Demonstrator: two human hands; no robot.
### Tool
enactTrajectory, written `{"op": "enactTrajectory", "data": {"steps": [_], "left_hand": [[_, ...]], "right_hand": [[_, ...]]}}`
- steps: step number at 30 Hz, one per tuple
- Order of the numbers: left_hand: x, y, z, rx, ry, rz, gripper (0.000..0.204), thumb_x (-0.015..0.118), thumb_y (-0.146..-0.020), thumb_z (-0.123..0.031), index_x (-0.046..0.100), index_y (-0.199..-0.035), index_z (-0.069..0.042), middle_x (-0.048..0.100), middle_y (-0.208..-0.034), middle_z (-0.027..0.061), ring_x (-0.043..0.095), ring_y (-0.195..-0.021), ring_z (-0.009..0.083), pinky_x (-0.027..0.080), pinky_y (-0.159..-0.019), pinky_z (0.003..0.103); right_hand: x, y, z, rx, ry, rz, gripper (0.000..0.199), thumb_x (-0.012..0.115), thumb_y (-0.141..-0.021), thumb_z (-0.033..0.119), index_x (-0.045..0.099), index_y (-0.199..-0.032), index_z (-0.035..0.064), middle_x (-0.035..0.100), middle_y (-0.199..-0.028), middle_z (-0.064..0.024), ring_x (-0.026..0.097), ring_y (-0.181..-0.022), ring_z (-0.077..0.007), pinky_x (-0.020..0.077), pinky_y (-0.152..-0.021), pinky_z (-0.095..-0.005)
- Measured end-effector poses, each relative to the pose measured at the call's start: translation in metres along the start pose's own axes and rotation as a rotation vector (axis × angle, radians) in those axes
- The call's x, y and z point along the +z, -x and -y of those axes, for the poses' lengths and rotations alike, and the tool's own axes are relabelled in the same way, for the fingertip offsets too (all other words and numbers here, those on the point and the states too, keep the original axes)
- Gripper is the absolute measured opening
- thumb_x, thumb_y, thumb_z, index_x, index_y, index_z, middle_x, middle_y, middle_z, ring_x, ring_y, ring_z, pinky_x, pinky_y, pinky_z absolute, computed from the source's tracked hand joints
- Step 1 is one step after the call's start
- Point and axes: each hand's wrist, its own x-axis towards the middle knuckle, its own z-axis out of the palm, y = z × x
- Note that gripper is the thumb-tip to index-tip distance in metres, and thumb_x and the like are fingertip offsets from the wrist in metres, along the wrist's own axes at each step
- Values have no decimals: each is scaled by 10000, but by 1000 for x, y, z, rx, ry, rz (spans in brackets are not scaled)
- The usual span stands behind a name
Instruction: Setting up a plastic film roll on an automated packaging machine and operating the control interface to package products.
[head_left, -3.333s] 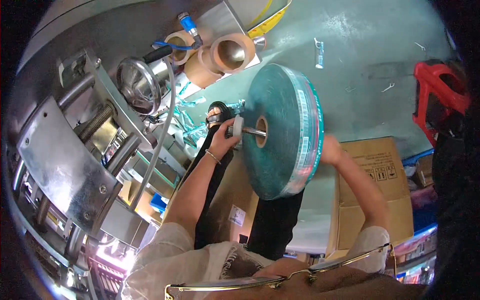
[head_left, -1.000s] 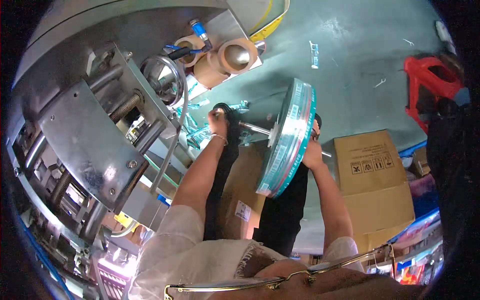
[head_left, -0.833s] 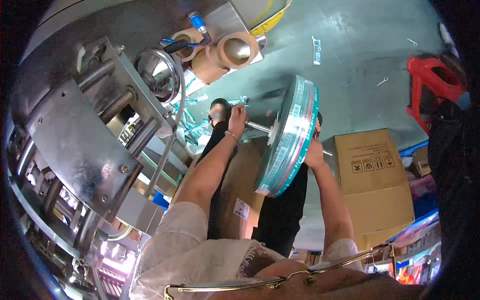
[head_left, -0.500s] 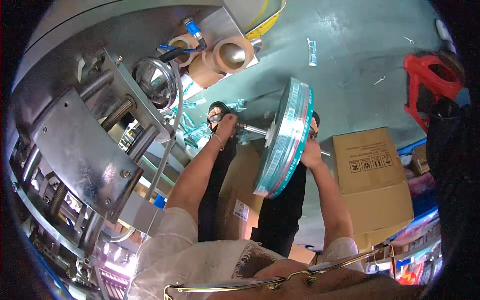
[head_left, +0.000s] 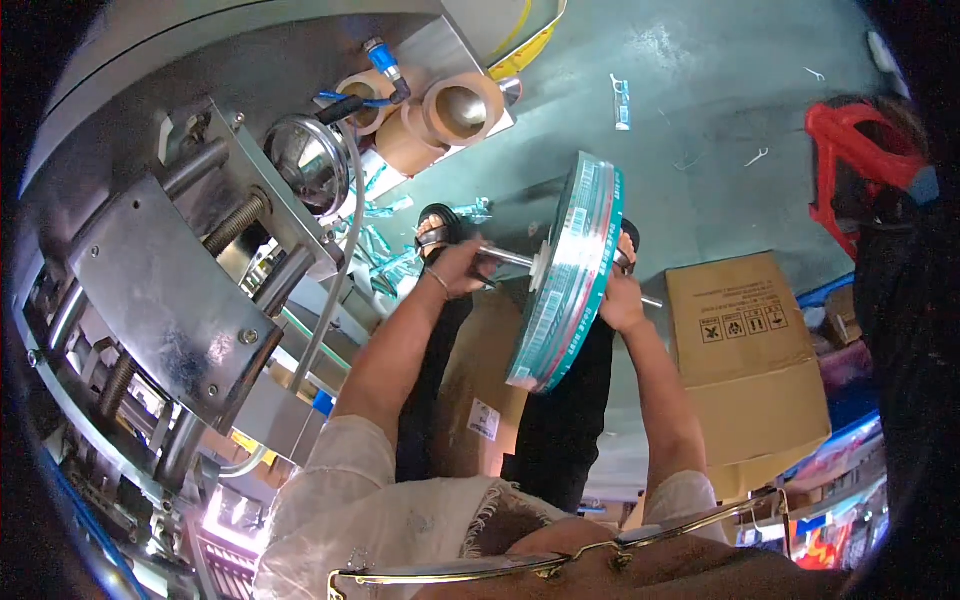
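Note:
A wide roll of printed teal and clear packaging film (head_left: 568, 270) stands tilted above my lap. A bright metal shaft (head_left: 512, 258) runs through its white core (head_left: 540, 268). My left hand (head_left: 458, 270) is at the shaft's left end, its fingers curled around it. A small dark shape shows at those fingers, too unclear to name. My right hand (head_left: 622, 303) grips the roll from its right side, with the fingertips partly hidden behind the roll. Just past this hand, the shaft's other end (head_left: 652, 301) sticks out.
To the left stands a metal machine (head_left: 170, 290) with rods and a round chrome part (head_left: 308, 165). Brown rolls (head_left: 462, 110) sit beyond it. Teal packets (head_left: 385, 255) lie on the floor. A cardboard box (head_left: 745, 370) and a red plastic stool (head_left: 865, 165) are at right.
My left hand has shifted slightly down and right, and its fingers are spread further apart around the shaft's end. The roll and my right hand have barely moved.

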Motion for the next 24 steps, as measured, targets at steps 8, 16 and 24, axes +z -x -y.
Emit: {"op": "enactTrajectory", "data": {"steps": [8,16,24], "left_hand": [[-9,-11,18,283,-650,-217,380,463,-860,-310,412,-1188,-124,539,-961,73,533,-920,235,427,-790,465],[36,9,-36,570,-2257,131,329,574,-708,-330,624,-903,-70,594,-988,111,529,-959,266,389,-839,390],[24,-41,23,473,-2118,-48,446,645,-650,-420,638,-804,-1,601,-903,189,599,-821,303,481,-740,384]], "right_hand": [[3,2,-1,-25,-16,-45,580,508,-727,174,322,-1267,70,511,-1099,-203,527,-896,-379,435,-759,-448],[2,4,-2,38,2,32,559,513,-711,156,370,-1228,1,508,-1076,-233,512,-932,-366,421,-778,-442],[3,3,6,-38,57,-35,560,536,-676,120,385,-1189,-45,537,-944,-235,474,-931,-397,382,-794,-463]]}}
